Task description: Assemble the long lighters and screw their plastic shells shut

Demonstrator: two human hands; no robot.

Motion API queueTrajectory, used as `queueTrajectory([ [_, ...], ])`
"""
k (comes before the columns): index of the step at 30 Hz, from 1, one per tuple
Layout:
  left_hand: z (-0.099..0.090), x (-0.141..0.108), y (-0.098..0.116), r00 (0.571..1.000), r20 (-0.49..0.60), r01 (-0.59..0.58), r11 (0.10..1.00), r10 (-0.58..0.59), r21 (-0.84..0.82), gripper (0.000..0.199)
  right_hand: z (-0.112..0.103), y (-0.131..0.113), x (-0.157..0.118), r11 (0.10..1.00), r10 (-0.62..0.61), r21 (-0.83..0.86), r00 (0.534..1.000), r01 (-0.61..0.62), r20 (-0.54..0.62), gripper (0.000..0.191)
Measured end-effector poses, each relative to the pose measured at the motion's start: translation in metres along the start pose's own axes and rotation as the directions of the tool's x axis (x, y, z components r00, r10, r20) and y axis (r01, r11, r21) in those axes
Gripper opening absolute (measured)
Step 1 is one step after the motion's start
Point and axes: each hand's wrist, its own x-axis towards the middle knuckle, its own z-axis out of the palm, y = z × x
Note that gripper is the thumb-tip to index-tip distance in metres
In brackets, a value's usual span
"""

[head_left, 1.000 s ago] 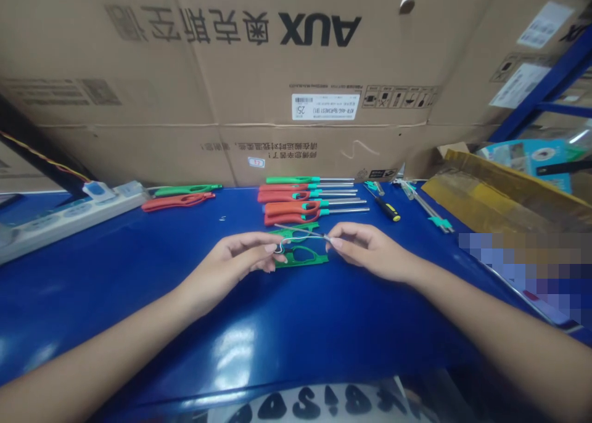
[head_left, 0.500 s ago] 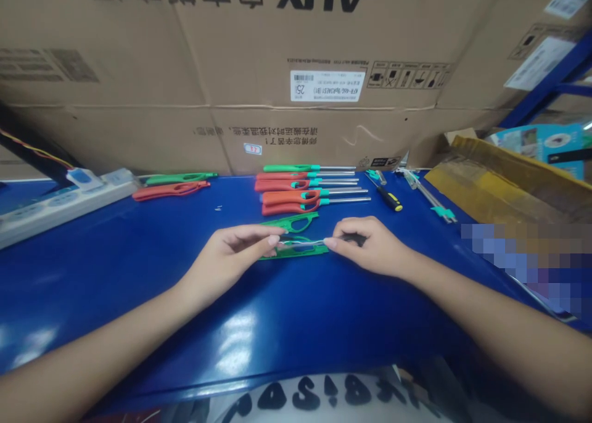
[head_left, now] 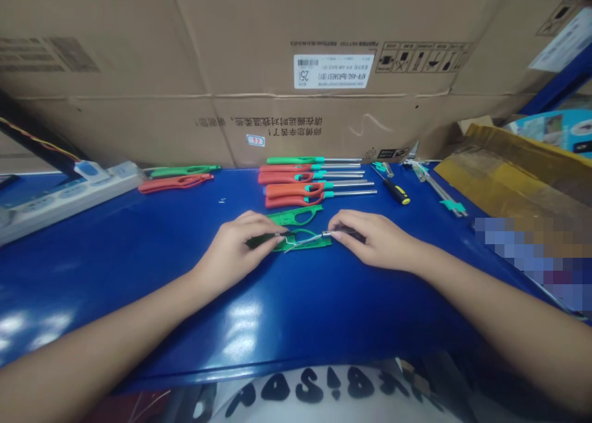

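Note:
My left hand (head_left: pixel 252 238) pinches a small dark part with a thin pale wire, over the left end of an open green shell half (head_left: pixel 314 243). My right hand (head_left: pixel 358 235) has thumb and fingertips closed on a dark piece with a metal end (head_left: pixel 325 234), from which thin wires run left toward my left hand. Much of both pieces is hidden by the fingers. Behind them lies a second green shell half (head_left: pixel 291 216). Farther back is a row of several red and green lighters (head_left: pixel 296 177) with metal tubes pointing right.
On the blue table (head_left: pixel 240 312), a white power strip (head_left: pixel 69 198) is at the left beside a red handle (head_left: pixel 176 183) and a green one (head_left: pixel 185 171). A screwdriver (head_left: pixel 396 192), metal tubes (head_left: pixel 437 192) and a yellow-taped box (head_left: pixel 504 176) are at the right. A large carton (head_left: pixel 185 53) stands behind.
The camera view has shifted slightly. My hands have drawn a little apart, and the metal end and slanting wires between them now show more clearly.

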Motion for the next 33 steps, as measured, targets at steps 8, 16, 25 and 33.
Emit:
queueTrajectory([
  [8, 0.003, 0.000, -0.001, 0.999, 0.042, -0.003, 1.000, 0.002, 0.010, 0.017, -0.007, 0.001, 0.000, 0.999, -0.035, -0.034, 0.999, 0.036, 0.037, 0.017],
  [16, 0.003, 0.000, -0.004, 0.998, 0.054, -0.018, 1.000, 0.018, 0.008, 0.018, -0.008, 0.004, -0.001, 0.973, -0.169, -0.153, 0.985, 0.173, 0.043, 0.022],
  [25, 0.004, 0.000, -0.001, 0.998, 0.058, -0.010, 0.999, 0.012, -0.031, 0.019, -0.006, -0.009, -0.006, 0.807, -0.311, -0.500, 0.946, 0.314, 0.092, 0.025],
  [33, 0.005, 0.001, -0.001, 0.999, 0.051, -0.015, 1.000, 0.016, -0.027, 0.019, -0.003, -0.018, -0.004, 0.694, -0.343, -0.601, 0.916, 0.398, 0.210, 0.018],
])
